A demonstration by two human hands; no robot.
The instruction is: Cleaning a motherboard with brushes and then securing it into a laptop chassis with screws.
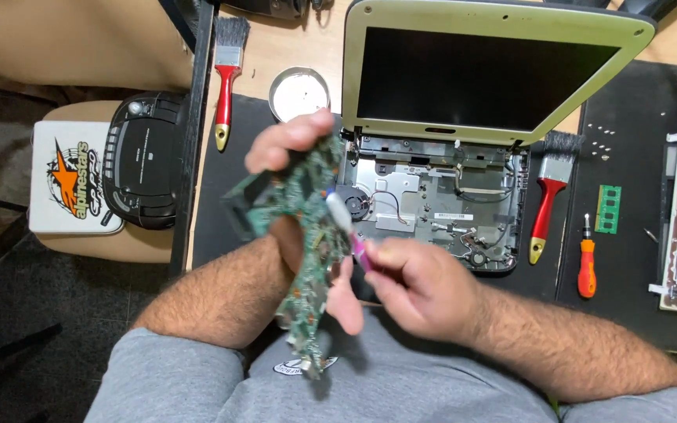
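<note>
The left hand (pixel 295 196) holds a long green circuit board (pixel 307 251) up in the air, above the person's lap. The fingers are wrapped around the top part of the board, and the board hangs down toward the grey shirt. The right hand (pixel 413 286) is closed around a small tool with a pink handle and a white tip (pixel 346 227). The white tip touches the green board near its middle.

Behind the hands, an open laptop with a pale green frame and a dark screen (pixel 495 70) lies on a black mat (pixel 636 188). Its bottom half is opened up, and a small round fan (pixel 354 205) and thin wires show inside.

2 brushes with red handles are on the table, 1 at the left (pixel 226 78) and 1 just beside the laptop on the right (pixel 550 196). Near that one lie an orange screwdriver (pixel 586 262) and a small green memory stick (pixel 608 209). A round silver tin (pixel 299 92) sits near the left brush. A black radio (pixel 144 160) sits on a stool, well apart at the left.
</note>
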